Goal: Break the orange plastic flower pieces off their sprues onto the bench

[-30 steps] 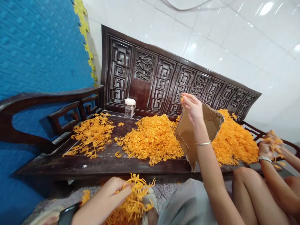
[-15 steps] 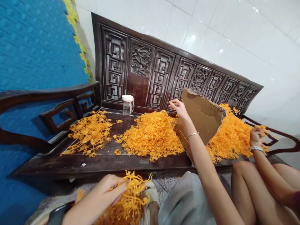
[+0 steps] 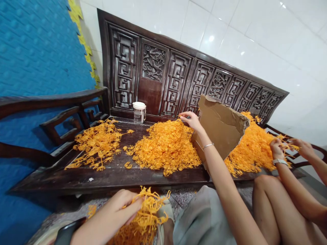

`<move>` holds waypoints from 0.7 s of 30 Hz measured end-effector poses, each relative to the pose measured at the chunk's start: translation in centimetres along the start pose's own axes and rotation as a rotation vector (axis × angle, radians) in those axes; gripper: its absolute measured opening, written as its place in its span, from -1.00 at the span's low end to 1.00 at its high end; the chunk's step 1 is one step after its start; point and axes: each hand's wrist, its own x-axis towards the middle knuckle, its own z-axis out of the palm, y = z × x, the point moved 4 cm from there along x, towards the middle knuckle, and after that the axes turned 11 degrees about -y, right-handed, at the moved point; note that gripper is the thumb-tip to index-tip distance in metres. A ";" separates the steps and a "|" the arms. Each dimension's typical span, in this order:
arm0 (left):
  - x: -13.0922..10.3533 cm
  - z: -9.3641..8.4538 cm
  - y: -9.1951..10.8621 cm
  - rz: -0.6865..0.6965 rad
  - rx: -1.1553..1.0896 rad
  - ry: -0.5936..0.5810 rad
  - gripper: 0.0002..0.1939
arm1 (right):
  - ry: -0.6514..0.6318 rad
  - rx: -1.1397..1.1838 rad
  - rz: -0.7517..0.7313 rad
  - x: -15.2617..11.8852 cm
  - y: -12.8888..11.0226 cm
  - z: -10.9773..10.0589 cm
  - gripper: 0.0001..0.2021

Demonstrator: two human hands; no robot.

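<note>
My left hand point(image 3: 125, 207) is closed around a bunch of orange branching plastic pieces point(image 3: 150, 207), low at the front of the bench. Thin curled ends stick out past the fingers, and more orange pieces show beneath the hand. My right hand point(image 3: 191, 120), with a bangle on the wrist, is above the top of the middle pile of orange pieces point(image 3: 166, 146). Its thumb and fingertips are pinched together on a small orange piece, mostly hidden. A sheet of brown cardboard point(image 3: 219, 126) stands tilted just right of that hand.
A dark carved wooden bench point(image 3: 153, 178) holds the piles. A looser orange heap point(image 3: 98, 144) lies left, and a clear bottle with a white lid point(image 3: 139, 113) stands at the back. Beyond the cardboard, another person's hands point(image 3: 277, 148) handle orange pieces beside the right pile point(image 3: 252, 149).
My right hand has moved slightly left and down, toward the top of the middle pile. My left hand has shifted a little right, still gripping the bunch. The other person's second hand has come into view.
</note>
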 end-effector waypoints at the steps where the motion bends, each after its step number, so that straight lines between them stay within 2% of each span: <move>1: 0.0 0.0 0.0 -0.008 -0.005 -0.002 -0.63 | -0.003 -0.031 0.007 0.0 -0.1 0.0 -0.84; 7: -0.3 -0.1 0.2 -0.040 0.013 -0.007 -0.65 | -0.059 -0.231 0.070 -0.2 -0.4 0.2 -0.84; 11: -0.5 -0.3 0.1 -0.065 0.009 0.020 -0.65 | -0.061 -0.238 0.090 -0.2 -0.3 0.4 -0.83; 21: -0.5 -0.3 -0.8 -0.018 -0.023 0.047 -0.64 | -0.073 -0.197 0.089 0.0 0.1 0.6 -0.79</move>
